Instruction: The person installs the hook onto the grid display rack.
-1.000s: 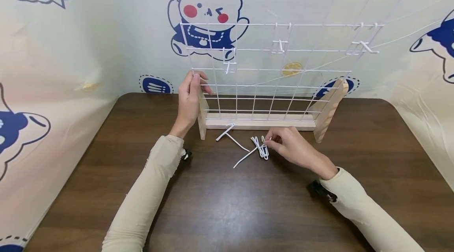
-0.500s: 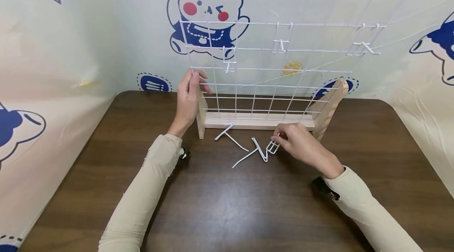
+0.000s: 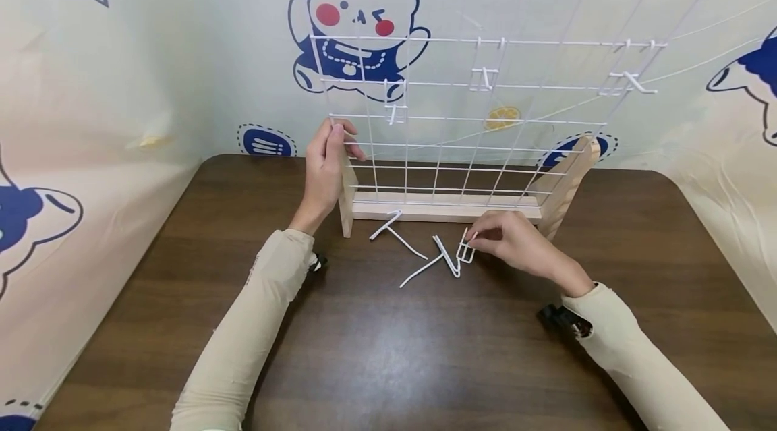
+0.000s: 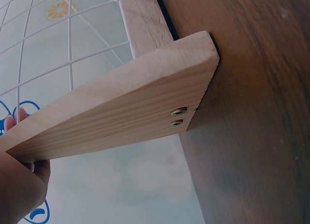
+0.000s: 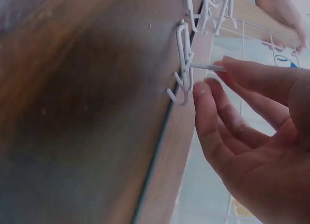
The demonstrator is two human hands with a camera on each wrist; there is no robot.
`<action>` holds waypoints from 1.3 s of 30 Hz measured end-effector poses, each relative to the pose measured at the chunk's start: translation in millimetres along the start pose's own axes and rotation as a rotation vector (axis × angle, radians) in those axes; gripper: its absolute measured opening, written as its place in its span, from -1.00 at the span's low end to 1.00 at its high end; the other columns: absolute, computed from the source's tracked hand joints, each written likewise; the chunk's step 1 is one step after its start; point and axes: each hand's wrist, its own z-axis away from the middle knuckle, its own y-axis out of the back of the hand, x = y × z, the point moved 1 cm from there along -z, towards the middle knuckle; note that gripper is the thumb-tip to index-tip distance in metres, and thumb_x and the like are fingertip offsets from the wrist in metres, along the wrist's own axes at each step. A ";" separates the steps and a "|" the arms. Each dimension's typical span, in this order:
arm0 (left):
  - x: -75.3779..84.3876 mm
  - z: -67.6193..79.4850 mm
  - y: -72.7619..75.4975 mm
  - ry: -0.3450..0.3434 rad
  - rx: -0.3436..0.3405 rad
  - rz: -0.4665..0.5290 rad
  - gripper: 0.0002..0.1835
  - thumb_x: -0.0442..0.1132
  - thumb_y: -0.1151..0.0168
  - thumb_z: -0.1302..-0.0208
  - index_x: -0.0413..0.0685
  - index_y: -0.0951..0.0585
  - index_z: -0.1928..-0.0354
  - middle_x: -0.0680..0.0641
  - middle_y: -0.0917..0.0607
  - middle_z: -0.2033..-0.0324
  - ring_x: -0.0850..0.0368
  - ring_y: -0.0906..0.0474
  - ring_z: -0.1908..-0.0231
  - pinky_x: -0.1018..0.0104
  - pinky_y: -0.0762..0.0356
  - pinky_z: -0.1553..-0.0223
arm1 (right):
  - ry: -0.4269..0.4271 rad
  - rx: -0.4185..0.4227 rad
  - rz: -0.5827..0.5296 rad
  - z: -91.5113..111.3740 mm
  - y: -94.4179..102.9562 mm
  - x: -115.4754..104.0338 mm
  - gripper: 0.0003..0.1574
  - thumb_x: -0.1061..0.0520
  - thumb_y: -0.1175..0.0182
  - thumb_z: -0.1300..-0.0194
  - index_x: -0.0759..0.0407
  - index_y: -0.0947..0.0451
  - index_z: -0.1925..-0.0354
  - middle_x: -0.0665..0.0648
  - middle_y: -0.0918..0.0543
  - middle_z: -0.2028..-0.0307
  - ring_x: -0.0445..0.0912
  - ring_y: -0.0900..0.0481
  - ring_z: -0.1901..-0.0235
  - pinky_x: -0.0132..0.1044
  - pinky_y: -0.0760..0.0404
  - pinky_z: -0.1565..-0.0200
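Left hand (image 3: 324, 164) grips left edge of rack (image 3: 449, 146); right hand (image 3: 516, 243) pinches hook (image 3: 465, 253) beside loose hooks (image 3: 446, 257), well inside table (image 3: 388, 336) edges.

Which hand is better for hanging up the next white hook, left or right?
Probably the right: the right hand already pinches a white hook by its stem, just in front of the wire rack. The left hand is busy gripping the rack's left side.

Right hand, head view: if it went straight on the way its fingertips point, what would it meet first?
Probably the loose white wire hook, just left of the pinched hook; depth is unclear, so the right hand could pass above it.
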 end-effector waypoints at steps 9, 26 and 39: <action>-2.0 0.0 0.0 0.014 -0.004 -0.030 -0.59 -0.17 0.20 -0.60 -0.47 -0.47 0.10 -0.44 -0.56 0.40 -0.20 -0.60 0.43 0.21 -0.64 0.19 | -0.078 0.059 -0.085 0.5 9.4 -4.2 -0.89 0.21 -0.28 -0.35 0.14 -0.74 0.19 0.01 -0.75 0.24 -0.14 -0.62 0.21 -0.32 -0.56 0.15; 28.1 3.6 -8.7 0.023 -0.001 -0.025 -0.63 -0.27 0.22 -0.58 -0.53 -0.43 0.13 -0.59 -0.50 0.37 -0.32 -0.55 0.42 0.09 -0.64 0.18 | -0.015 0.224 -0.164 2.8 27.4 -46.0 -0.90 0.41 -0.36 -0.19 0.30 -0.73 0.29 0.19 -0.74 0.40 -0.10 -0.57 0.52 -0.49 -0.49 0.51; 27.9 3.3 -9.3 0.010 0.009 -0.025 -0.62 -0.27 0.21 -0.58 -0.58 -0.41 0.12 -0.55 -0.50 0.42 -0.34 -0.53 0.43 0.16 -0.63 0.20 | -0.004 0.166 -0.393 0.7 16.6 -15.2 -0.91 0.35 -0.32 -0.26 0.24 -0.72 0.25 0.13 -0.69 0.51 -0.03 -0.62 0.56 -0.31 -0.65 0.49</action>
